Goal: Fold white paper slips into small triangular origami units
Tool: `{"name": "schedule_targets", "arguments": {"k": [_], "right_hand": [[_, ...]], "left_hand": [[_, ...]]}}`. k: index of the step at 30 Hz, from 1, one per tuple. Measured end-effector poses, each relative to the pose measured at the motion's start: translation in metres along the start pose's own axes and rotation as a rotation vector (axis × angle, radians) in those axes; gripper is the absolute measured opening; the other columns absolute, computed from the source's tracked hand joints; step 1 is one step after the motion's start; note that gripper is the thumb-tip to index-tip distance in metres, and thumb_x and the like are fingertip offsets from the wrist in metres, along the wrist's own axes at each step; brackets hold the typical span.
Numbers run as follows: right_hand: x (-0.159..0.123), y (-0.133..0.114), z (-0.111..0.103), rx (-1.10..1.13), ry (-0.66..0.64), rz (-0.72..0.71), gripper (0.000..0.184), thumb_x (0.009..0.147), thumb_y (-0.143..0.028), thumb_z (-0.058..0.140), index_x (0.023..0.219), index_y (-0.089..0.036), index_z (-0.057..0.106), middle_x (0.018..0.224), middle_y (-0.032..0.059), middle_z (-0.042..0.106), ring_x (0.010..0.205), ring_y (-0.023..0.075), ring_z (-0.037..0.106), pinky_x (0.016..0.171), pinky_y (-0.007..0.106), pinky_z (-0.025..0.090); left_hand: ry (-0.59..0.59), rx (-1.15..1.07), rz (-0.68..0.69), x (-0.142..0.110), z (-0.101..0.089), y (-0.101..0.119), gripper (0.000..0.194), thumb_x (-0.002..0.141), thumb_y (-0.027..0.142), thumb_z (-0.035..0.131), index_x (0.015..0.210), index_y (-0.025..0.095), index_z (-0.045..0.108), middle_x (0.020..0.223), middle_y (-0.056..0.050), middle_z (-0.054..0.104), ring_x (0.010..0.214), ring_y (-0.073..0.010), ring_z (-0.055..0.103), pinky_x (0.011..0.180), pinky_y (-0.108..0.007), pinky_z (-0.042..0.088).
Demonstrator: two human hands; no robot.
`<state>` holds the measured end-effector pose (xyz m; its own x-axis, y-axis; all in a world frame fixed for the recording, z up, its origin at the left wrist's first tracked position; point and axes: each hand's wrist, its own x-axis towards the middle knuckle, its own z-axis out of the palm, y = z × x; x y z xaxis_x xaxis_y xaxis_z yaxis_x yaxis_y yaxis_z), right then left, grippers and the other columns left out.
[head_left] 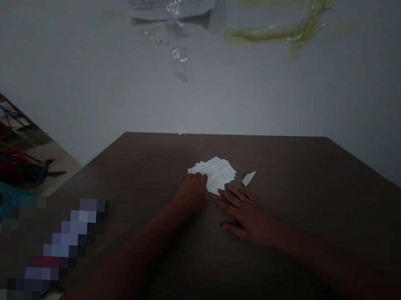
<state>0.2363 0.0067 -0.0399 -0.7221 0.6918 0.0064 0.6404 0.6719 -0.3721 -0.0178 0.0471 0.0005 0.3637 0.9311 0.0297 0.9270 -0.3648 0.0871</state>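
Fanned paper slips [217, 169] lie on the surface [287, 159], roughly midway between its left and right edges. The left hand [192, 190] curls over them, grip unclear; the right hand [247, 214] spreads open beside them. Light fingertip pressure should steady loose layers.

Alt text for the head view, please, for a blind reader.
The left hand touches the near left edge of overlapping white papers on a dark table; the right hand is spread close by. A small pale slip lies apart, right of the papers.
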Motion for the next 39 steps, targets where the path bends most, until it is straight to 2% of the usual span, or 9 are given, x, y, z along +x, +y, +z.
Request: {"name": "schedule_targets", "arguments": {"k": [6,12,17,21,24,27,30,34,39], "right_hand": [[0.005,0.0,-0.005,-0.035,-0.02,0.022,0.077,0.116,-0.06,0.069,0.182,-0.023,0.052,0.194,0.0207,0.034,0.181,0.0509,0.025,0.142,0.081,0.027],[0.024,-0.001,-0.014,-0.076,-0.037,0.066,0.08,0.117,-0.067,0.064,0.182,-0.023,0.051,0.194,0.0199,0.034,0.181,0.0499,0.027,0.143,0.076,0.027],[0.032,0.004,-0.009,-0.062,0.011,0.054,0.078,0.116,-0.065,0.067,0.18,-0.023,0.054,0.194,0.0204,0.036,0.181,0.0496,0.028,0.142,0.076,0.03],[0.029,0.012,-0.002,0.004,0.101,0.003,0.079,0.112,-0.057,0.076,0.179,-0.02,0.054,0.19,0.0241,0.043,0.177,0.0477,0.038,0.141,0.074,0.034],[0.025,0.021,0.004,0.11,0.232,-0.004,0.082,0.107,-0.044,0.083,0.178,-0.018,0.052,0.18,0.0258,0.055,0.167,0.043,0.053,0.137,0.068,0.045],[0.022,0.029,0.011,0.18,0.363,0.021,0.081,0.104,-0.028,0.082,0.178,-0.022,0.05,0.17,0.0227,0.065,0.157,0.0384,0.064,0.13,0.063,0.054],[0.019,0.033,0.016,0.186,0.413,-0.022,0.071,0.102,-0.015,0.077,0.17,-0.026,0.061,0.154,0.0172,0.076,0.139,0.0331,0.074,0.119,0.054,0.063],[0.016,0.029,0.016,0.142,0.471,-0.061,0.039,0.103,-0.013,0.077,0.14,-0.026,0.082,0.122,0.011,0.078,0.109,0.0273,0.077,0.094,0.042,0.067],[0.006,0.016,0.013,0.29,0.469,-0.121,0.02,0.105,-0.015,0.074,0.12,-0.026,0.084,0.115,0.0076,0.075,0.104,0.024,0.074,0.088,0.036,0.063]], "left_hand": [[0.037,0.004,-0.024,0.007,0.003,-0.009,0.051,0.112,0.005,0.058,0.162,0.01,0.06,0.153,-0.024,0.077,0.143,-0.0361,0.071,0.123,-0.048,0.055],[0.085,-0.009,-0.032,0.014,0.002,-0.018,0.026,0.111,0.005,0.06,0.126,0.013,0.08,0.136,-0.019,0.083,0.133,-0.0352,0.077,0.12,-0.047,0.057],[0.168,-0.01,0.014,0.005,-0.009,-0.012,0.031,0.115,0.007,0.053,0.134,0.013,0.078,0.148,-0.019,0.079,0.141,-0.0352,0.07,0.124,-0.05,0.053],[0.136,-0.012,0.105,-0.002,-0.013,-0.004,0.023,0.108,0.006,0.066,0.124,0.018,0.077,0.141,-0.014,0.081,0.135,-0.0342,0.071,0.121,-0.05,0.055],[0.073,-0.019,0.177,-0.008,-0.012,0.006,0.025,0.1,0.004,0.075,0.118,0.02,0.076,0.135,-0.011,0.081,0.129,-0.0333,0.073,0.113,-0.048,0.06],[-0.034,-0.026,0.244,-0.017,-0.009,0.019,0.026,0.101,0.004,0.076,0.123,0.017,0.076,0.134,-0.013,0.081,0.129,-0.0344,0.075,0.111,-0.047,0.062],[-0.09,-0.038,0.28,-0.024,-0.006,0.03,0.024,0.102,0.008,0.078,0.125,0.015,0.079,0.134,-0.014,0.082,0.127,-0.0349,0.078,0.11,-0.046,0.065],[-0.142,-0.055,0.22,-0.029,-0.006,0.039,0.021,0.112,0.012,0.065,0.123,0.012,0.082,0.128,-0.017,0.083,0.123,-0.0367,0.081,0.111,-0.05,0.065],[-0.127,-0.198,0.18,-0.039,0.0,0.039,0.023,0.11,0.029,0.074,0.124,0.014,0.084,0.128,-0.018,0.082,0.116,-0.0347,0.082,0.102,-0.046,0.067]]}}
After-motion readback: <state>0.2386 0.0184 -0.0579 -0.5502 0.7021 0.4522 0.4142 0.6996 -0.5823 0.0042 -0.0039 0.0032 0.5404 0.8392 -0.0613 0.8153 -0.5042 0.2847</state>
